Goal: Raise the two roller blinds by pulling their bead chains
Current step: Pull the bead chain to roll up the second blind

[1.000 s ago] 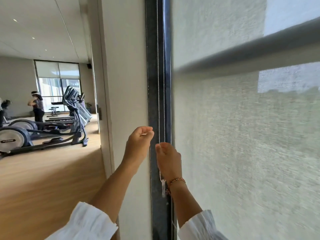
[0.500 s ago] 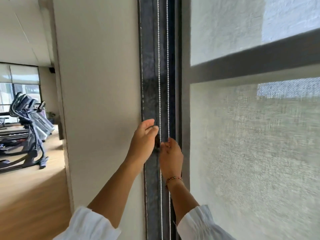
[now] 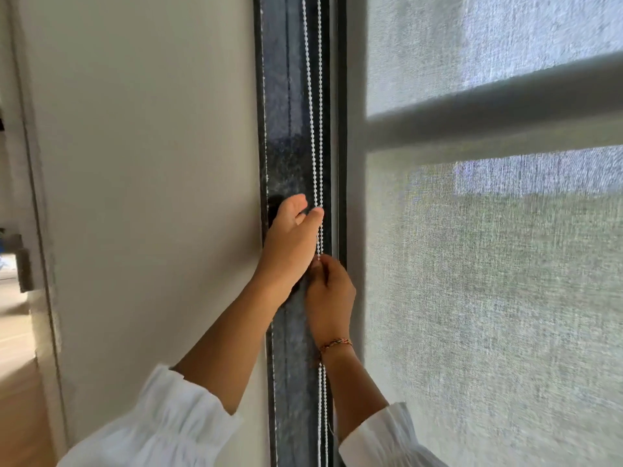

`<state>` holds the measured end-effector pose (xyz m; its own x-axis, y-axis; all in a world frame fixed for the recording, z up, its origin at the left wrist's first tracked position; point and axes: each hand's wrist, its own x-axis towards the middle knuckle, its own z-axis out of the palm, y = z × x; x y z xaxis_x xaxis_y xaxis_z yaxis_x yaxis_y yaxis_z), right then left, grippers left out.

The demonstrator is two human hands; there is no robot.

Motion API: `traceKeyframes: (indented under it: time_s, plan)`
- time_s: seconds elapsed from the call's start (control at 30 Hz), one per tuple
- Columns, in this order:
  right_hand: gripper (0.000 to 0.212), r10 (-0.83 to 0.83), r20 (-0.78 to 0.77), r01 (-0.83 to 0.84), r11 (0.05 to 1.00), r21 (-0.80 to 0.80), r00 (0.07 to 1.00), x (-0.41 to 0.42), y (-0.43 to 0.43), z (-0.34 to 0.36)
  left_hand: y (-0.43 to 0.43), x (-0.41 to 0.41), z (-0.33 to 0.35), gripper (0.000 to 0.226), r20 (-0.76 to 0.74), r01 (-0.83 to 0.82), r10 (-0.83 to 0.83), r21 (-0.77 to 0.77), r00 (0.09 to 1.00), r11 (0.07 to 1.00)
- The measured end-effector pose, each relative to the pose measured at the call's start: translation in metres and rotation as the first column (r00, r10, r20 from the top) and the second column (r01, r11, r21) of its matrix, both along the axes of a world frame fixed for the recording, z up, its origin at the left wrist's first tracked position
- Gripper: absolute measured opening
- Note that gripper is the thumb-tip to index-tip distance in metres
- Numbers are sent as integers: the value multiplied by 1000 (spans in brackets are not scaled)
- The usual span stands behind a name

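1. Our right hand (image 3: 332,294) is closed in a pinch on the white bead chain (image 3: 315,129), thumb and fingertips pressed together around the strands low on the dark window frame (image 3: 290,146); a braided bracelet (image 3: 335,343) circles the wrist.

2. Our left hand (image 3: 290,244) sits just above it, higher on the same chain. The thumb tip touches the strands and the fingers (image 3: 296,203) curl behind them against the frame, though we cannot tell how firmly they grip.

3. The two hands touch, the heel of the left against the knuckles of the right, and both forearms come up from loose white sleeves (image 3: 168,423) at the bottom edge.

4. The chain hangs as two beaded strands side by side, running from the top of the view down past both hands and out at the bottom, close to the right edge of the frame.

5. Right of the frame, the pale woven roller blind (image 3: 505,315) covers the window, with a horizontal window bar (image 3: 488,119) showing as a grey band through the fabric.

6. Left of the frame stands a plain cream wall (image 3: 151,180), and beyond its edge we see a strip of wood floor (image 3: 17,382).
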<state>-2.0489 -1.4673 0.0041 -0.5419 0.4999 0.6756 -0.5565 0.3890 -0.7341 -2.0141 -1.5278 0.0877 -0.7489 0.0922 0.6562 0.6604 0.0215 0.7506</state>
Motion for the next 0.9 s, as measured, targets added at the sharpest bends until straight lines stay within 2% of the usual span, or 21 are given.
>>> traceKeyframes:
  time_s: [0.07, 0.17, 0.23, 0.33, 0.4, 0.57, 0.67, 0.73, 0.83, 0.9]
  plan:
    - [23, 22, -61, -25, 999, -41, 998, 8, -3, -4, 3, -3, 8, 45, 4, 41, -41, 8, 999, 999]
    - [32, -28, -165, 28, 1000, -3, 986, 18, -11, -11, 5, -8, 22, 48, 17, 94, -95, 48, 995, 994]
    - [36, -49, -216, 56, 998, 25, 975, 23, -15, -15, 5, -4, 35, 44, 7, 204, -207, 126, 978, 971]
    - [40, -37, -269, 54, 997, 56, 963, 33, -20, -19, 3, 7, 57, 27, -38, 342, -343, 240, 939, 909]
    - [40, -26, -271, 51, 995, 83, 962, 38, -21, -22, 1, 14, 73, 8, -56, 355, -354, 284, 933, 891]
    - [33, -56, -324, 112, 981, 156, 944, 51, -17, -24, -5, 28, 94, 25, -65, 279, -275, 379, 959, 882]
    - [33, -39, -319, 91, 984, 150, 947, 58, -17, -23, -2, 36, 91, 38, -172, 177, -116, 400, 978, 899]
    - [32, -14, -319, 60, 989, 135, 948, 61, -17, -21, 0, 43, 89, 39, -256, 143, -39, 402, 966, 905]
    - [39, 65, -260, -35, 992, 117, 963, 69, -17, -16, -1, 59, 83, 36, -342, 152, -4, 407, 940, 901]
    - [44, 203, -203, -198, 979, 44, 958, 77, -16, -15, -3, 70, 79, 35, -391, 174, -3, 402, 920, 899]
